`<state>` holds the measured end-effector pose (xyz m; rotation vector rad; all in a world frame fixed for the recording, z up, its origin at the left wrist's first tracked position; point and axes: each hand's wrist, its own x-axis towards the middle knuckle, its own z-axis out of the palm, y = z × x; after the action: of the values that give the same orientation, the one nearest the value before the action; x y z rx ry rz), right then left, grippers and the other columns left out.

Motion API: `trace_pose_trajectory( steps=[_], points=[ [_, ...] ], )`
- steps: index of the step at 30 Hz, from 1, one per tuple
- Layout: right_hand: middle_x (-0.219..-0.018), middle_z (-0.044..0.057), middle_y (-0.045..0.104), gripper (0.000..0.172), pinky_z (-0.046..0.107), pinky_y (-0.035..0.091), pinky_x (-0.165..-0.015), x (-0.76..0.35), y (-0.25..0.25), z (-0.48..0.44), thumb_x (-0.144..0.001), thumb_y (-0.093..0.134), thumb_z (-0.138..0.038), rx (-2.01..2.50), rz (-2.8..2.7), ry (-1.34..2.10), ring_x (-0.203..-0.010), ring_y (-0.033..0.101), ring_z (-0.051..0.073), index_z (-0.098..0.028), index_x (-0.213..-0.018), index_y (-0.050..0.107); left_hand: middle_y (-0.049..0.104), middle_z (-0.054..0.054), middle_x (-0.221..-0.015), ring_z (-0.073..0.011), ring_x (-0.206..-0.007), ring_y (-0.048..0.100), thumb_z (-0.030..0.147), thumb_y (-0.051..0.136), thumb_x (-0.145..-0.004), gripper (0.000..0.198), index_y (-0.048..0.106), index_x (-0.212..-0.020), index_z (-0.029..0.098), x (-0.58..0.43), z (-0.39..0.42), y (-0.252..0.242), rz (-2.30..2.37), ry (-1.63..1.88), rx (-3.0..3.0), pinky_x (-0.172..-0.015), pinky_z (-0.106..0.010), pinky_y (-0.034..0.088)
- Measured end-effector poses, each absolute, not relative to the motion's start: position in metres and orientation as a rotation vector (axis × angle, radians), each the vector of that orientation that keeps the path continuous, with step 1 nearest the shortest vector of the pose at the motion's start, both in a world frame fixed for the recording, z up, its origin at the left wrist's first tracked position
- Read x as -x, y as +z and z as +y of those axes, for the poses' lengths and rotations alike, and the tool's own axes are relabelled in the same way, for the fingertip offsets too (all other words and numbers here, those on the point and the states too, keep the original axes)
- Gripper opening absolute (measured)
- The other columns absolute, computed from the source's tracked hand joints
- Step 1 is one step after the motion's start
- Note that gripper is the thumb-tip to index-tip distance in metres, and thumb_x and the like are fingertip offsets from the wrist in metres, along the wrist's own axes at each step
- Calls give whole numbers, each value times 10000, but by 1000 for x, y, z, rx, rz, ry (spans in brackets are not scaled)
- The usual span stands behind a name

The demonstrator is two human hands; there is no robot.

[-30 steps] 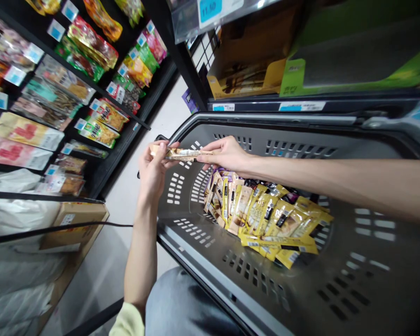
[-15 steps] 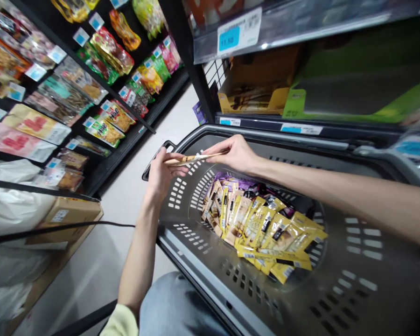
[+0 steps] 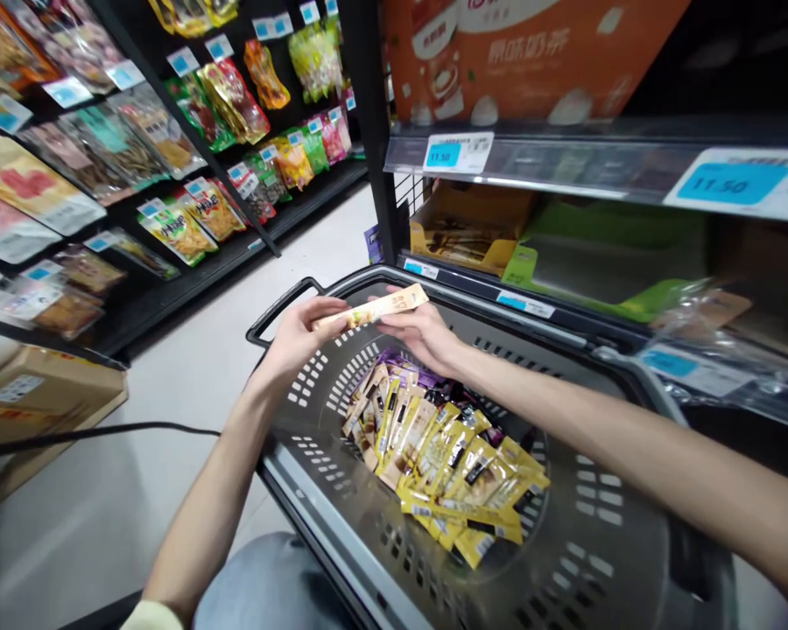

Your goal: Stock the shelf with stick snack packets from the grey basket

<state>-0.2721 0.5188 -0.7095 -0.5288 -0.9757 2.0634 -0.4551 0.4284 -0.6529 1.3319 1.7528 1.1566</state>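
Between my two hands is a slim beige stick packet, held above the far left end of a grey shopping basket. My left hand pinches its left end, thumb in front. The fingers of my right hand support the other end from behind and below. In the bottom of the basket lies a heap of yellow stick packets, with beige packets on the left and purple packets at the back.
A shelf with price tags rises behind the basket, holding an orange carton, a yellow display box and a green display box. Bagged snacks hang on the left rack. A cardboard box sits at left.
The packet has turned from edge-on so its printed face shows. Both hands still hold it. The view has shifted, showing more of the upper shelf.
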Motion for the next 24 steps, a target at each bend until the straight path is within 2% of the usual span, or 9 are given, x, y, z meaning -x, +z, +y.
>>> trace_pose_trajectory(
  steps=[4,7,11,14,17,19,21,22,24],
  points=[
    [-1024,77,774,283,308,582,-881,272,-706,518,-778,783,-224,584,-1002,2051,-907,725,167,-160,-1024,660,756,-107,-1076,-195,-883,697,459,804,-751,471,703,-1092,150,455,429,-653,1716,1053,-1365,-773,-299,555],
    [-934,74,778,252,234,575,-690,272,-706,520,-735,835,-236,728,-1133,1992,-802,716,152,-144,-926,699,759,-94,-971,-171,-785,677,496,738,-806,444,707,-1067,138,456,430,-654,1674,888,-1444,-669,-263,521],
    [-894,97,769,191,255,552,-624,267,-694,526,-819,765,-309,820,-1607,1858,-766,709,175,-140,-888,710,749,-77,-929,-160,-759,649,507,680,-840,401,730,-996,141,456,429,-654,1656,705,-1557,-667,-264,499],
    [-855,96,749,347,317,534,-633,254,-673,532,-830,740,-452,871,-2137,1307,-739,692,211,-148,-983,668,736,-65,-910,-150,-749,633,482,655,-856,359,721,-963,145,454,429,-653,1658,707,-1580,-673,-262,486],
    [-970,94,721,488,323,493,-621,235,-645,527,-839,720,-469,912,-2203,546,-727,658,199,-157,-1176,558,721,-56,-879,-148,-742,620,466,627,-876,338,707,-955,148,453,429,-652,1718,758,-1575,-656,-257,466],
    [-970,84,701,309,295,449,-592,221,-626,512,-904,656,-371,730,-2193,140,-715,632,171,-172,-1126,577,719,-53,-882,-148,-729,614,473,604,-886,342,704,-947,150,454,429,-653,1784,767,-1588,-642,-257,453],
    [-802,17,668,77,273,402,-555,208,-605,491,-934,620,-275,396,-2239,-111,-646,586,134,-211,-976,618,720,-51,-889,-147,-711,610,478,591,-886,348,701,-939,152,455,428,-653,1840,780,-1618,-623,-256,445],
    [-729,-13,637,30,271,383,-534,203,-595,478,-932,621,-244,283,-2241,-169,-599,551,117,-226,-908,627,721,-52,-889,-149,-706,611,475,588,-884,345,698,-935,153,455,428,-653,1862,791,-1629,-614,-255,444],
    [-646,-31,583,120,282,359,-498,195,-576,454,-898,638,-172,221,-2198,-200,-539,497,103,-229,-793,640,728,-54,-879,-156,-706,620,462,591,-881,329,696,-944,156,456,427,-652,1898,806,-1625,-604,-254,449]
  ],
)
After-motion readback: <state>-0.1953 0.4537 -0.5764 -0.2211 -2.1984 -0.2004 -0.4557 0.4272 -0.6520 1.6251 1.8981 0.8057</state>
